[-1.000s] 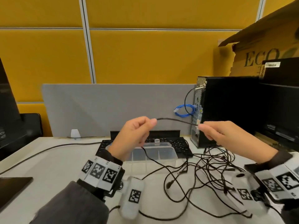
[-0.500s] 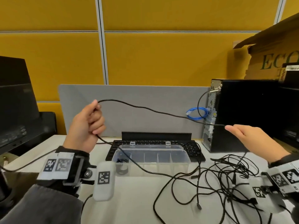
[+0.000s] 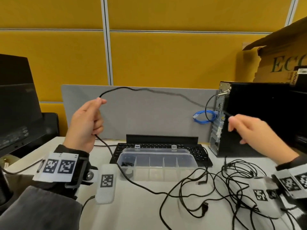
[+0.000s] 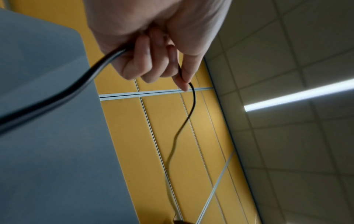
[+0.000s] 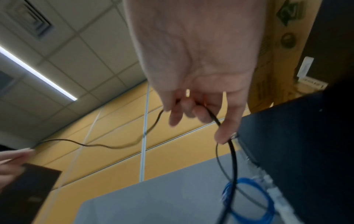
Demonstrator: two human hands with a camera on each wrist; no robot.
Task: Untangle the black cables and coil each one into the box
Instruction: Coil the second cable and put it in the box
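A thin black cable (image 3: 146,89) arcs in the air between my two raised hands. My left hand (image 3: 88,120) pinches it between thumb and forefinger, with the other fingers curled round it (image 4: 184,71); from there it drops to the desk. My right hand (image 3: 249,128) holds the other part between thumb and curled fingers (image 5: 214,119). A tangle of black cables (image 3: 232,185) lies on the white desk at the right. The clear plastic box (image 3: 157,165), lid open, stands in front of the keyboard; a small coiled black cable (image 3: 127,163) sits in its left compartment.
A black keyboard (image 3: 199,151) lies behind the box. A black computer tower (image 3: 252,120) with a blue cable loop (image 3: 206,116) stands at the right, a cardboard box (image 3: 279,63) above it. A black monitor (image 3: 15,103) is at the left, a grey divider (image 3: 149,117) behind.
My hands have drawn apart: the left moved up and left, the right moved right. The cable span between them has grown longer and now arcs higher.
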